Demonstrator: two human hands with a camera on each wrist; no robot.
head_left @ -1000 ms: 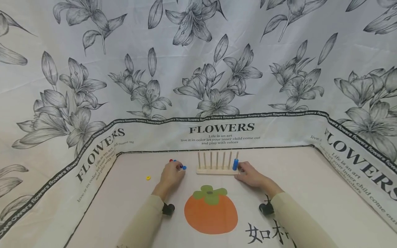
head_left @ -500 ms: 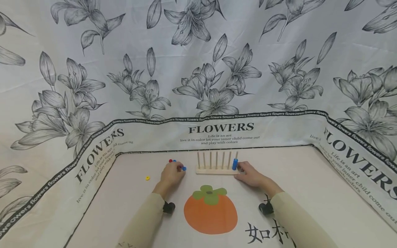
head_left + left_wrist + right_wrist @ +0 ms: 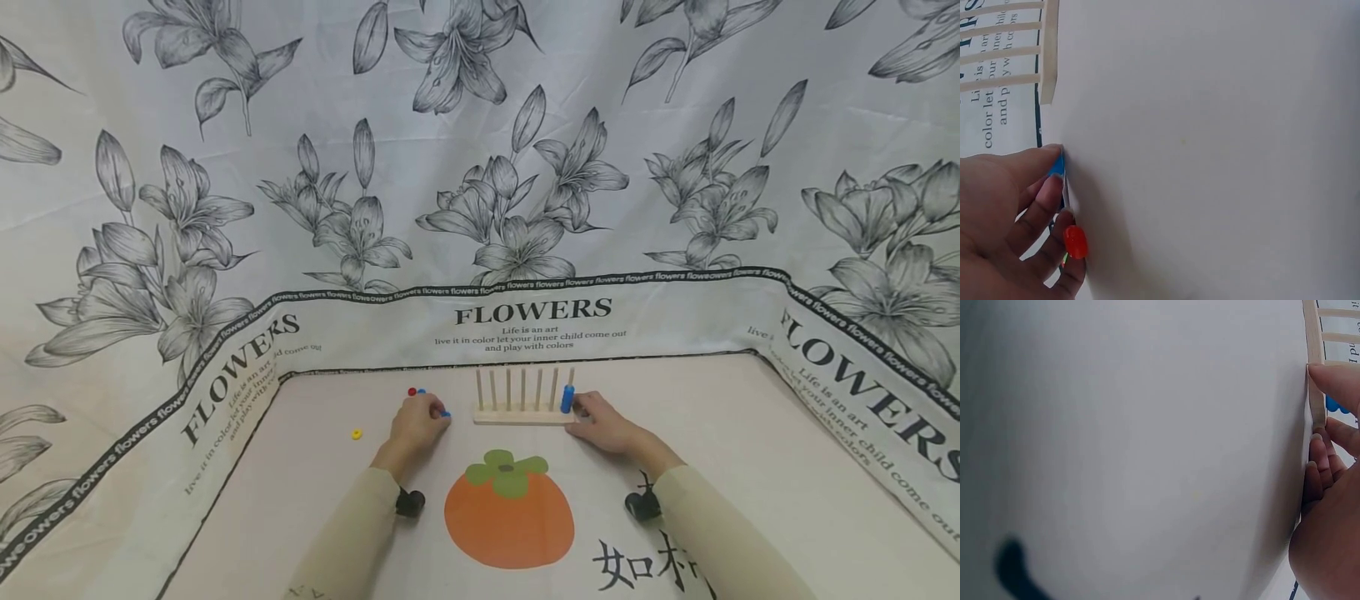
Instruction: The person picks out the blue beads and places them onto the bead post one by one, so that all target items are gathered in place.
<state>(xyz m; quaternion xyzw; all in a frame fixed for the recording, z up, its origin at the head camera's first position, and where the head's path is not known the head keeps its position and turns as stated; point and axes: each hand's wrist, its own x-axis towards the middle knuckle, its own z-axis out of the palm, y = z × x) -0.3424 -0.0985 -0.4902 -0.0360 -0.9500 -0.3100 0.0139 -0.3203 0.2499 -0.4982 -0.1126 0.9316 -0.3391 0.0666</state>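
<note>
In the head view, a wooden peg rack (image 3: 517, 416) with a row of upright pegs stands on the cloth. Stacked blue beads (image 3: 567, 399) fill the lower part of its rightmost peg. My right hand (image 3: 606, 423) holds the rack's right end, thumb on the front of the base (image 3: 1315, 394) and fingers at its end. To the rack's left, my left hand (image 3: 416, 423) pinches a blue bead (image 3: 1057, 166) between thumb and index finger, low over the cloth. A red bead (image 3: 1075, 242) shows by its outer fingertips; whether they touch it I cannot tell.
Beyond the left hand lies another blue bead (image 3: 422, 391), beside the red one. A yellow bead (image 3: 357, 434) sits on the cloth to the hand's left. Flower-printed fabric (image 3: 525, 325) rises behind the rack. A persimmon print (image 3: 510, 525) marks the cloth in front.
The blue bead at my left fingertips has sunk slightly toward the cloth. My right hand keeps its hold on the rack, and the rack stays in place.
</note>
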